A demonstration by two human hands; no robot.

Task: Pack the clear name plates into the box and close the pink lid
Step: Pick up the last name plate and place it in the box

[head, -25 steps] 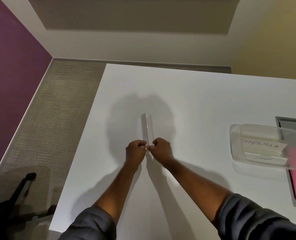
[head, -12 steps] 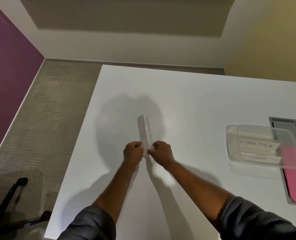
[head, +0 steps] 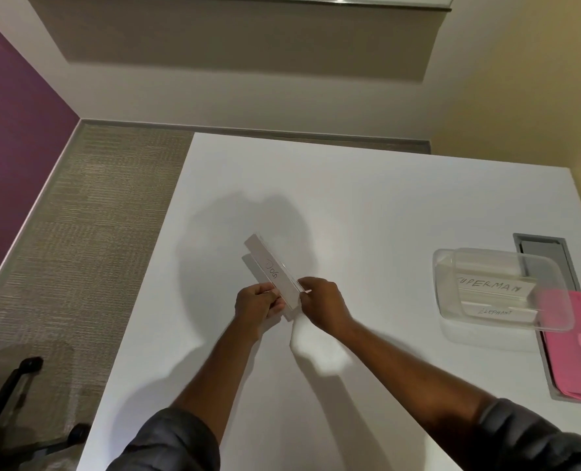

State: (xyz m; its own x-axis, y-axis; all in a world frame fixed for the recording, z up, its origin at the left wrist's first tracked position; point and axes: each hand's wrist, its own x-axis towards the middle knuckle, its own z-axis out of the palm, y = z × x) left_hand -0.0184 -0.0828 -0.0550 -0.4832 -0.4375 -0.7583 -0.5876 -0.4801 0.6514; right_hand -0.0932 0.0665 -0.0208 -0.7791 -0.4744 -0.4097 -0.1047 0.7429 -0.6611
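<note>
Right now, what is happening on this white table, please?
A person holds a clear name plate marked "DOG" at its near end, left hand and right hand both gripping it above the white table. At the right, a clear box already holds plates reading "SUPERMAN" and "ELEPHANT". The pink lid lies beside it, not yet on.
</note>
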